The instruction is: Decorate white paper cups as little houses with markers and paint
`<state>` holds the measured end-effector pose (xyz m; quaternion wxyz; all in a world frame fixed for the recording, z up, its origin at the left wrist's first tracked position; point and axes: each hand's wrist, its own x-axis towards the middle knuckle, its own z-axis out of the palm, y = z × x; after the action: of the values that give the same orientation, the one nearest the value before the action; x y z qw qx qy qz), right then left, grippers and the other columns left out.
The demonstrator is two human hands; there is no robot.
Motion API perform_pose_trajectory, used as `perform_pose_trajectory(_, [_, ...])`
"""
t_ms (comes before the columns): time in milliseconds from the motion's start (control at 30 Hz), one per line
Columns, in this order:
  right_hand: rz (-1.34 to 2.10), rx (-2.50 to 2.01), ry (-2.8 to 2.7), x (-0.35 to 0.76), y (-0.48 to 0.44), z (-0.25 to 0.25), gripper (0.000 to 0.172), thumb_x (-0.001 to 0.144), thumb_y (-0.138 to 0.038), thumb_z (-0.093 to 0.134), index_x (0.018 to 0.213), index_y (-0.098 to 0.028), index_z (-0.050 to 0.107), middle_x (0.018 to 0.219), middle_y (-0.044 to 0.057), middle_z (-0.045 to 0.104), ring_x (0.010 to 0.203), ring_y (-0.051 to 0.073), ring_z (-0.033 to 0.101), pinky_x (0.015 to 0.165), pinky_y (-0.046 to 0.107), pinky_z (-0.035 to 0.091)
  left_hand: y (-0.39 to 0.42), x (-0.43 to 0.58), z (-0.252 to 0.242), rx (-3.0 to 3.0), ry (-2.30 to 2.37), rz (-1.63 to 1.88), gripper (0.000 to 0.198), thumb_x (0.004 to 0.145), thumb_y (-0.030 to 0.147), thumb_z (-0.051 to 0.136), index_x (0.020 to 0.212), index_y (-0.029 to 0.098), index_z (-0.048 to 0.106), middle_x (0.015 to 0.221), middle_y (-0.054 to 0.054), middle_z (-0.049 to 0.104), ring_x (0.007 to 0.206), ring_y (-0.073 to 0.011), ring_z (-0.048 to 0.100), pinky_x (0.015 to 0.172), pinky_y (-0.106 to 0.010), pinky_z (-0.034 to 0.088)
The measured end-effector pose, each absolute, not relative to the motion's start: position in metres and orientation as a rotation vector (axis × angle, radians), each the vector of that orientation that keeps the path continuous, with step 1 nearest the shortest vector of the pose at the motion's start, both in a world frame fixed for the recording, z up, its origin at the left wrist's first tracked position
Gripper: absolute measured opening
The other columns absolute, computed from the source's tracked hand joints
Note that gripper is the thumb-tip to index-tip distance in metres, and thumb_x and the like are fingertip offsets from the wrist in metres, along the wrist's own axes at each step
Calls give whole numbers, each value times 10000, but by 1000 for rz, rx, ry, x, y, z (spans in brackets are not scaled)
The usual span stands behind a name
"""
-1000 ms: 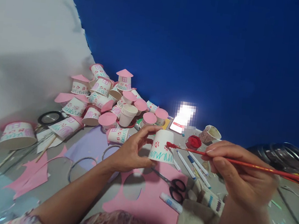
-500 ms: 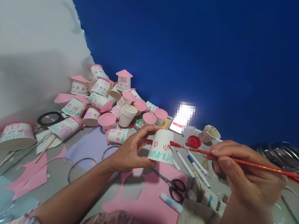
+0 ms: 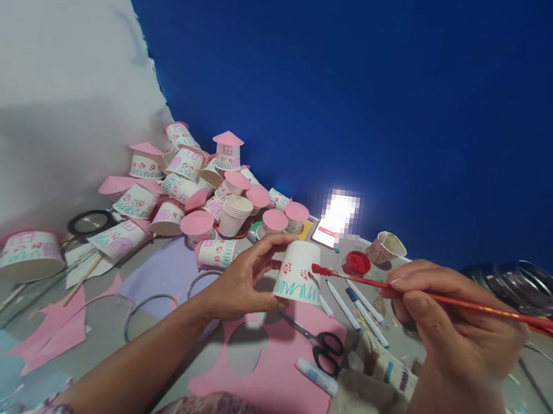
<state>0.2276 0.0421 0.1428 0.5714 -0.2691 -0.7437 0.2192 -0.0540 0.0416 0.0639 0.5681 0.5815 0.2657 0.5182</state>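
Note:
My left hand [image 3: 240, 282] grips an upturned white paper cup [image 3: 299, 271] marked with green zigzag grass and small red flowers. My right hand [image 3: 439, 314] pinches a long red paintbrush [image 3: 447, 298]. The brush's red-loaded tip touches the cup's right side, near the red flowers. A small pot of red paint [image 3: 357, 262] stands just behind the brush tip.
Several decorated cups with pink paper roofs [image 3: 198, 184] are piled at the back left beside a stack of plain cups [image 3: 234, 214]. Scissors [image 3: 323, 340], a glue tube [image 3: 316, 376], markers [image 3: 352, 304] and cut pink paper [image 3: 277, 368] lie below the hands. A lit phone [image 3: 335, 224] and a metal tin [image 3: 524, 284] lie beyond.
The brush tip pulled slightly away from the cup and came back to its right side. The view shifted down a little; my left hand keeps the cup still.

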Motion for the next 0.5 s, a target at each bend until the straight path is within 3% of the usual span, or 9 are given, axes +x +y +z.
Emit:
perform_pose_trajectory(300, [519, -604, -1758, 233, 44, 148, 129, 941, -119, 728, 970, -216, 807, 797, 14, 766, 737, 178, 698, 694, 347, 585, 39, -51, 68, 1204, 640, 1200, 801, 678, 56, 851, 1398, 298, 598, 1497, -101, 602, 1425, -323, 542, 1181, -463, 427])
perform_pose_trajectory(500, [506, -622, -1724, 235, 44, 146, 134, 949, -126, 719, 974, -225, 806, 796, 10, 761, 724, 177, 696, 726, 357, 587, 40, -44, 70, 1045, 616, 1229, 767, 657, 141, 939, 1335, 254, 599, 1394, -125, 665, 1259, -291, 653, 1033, -388, 523])
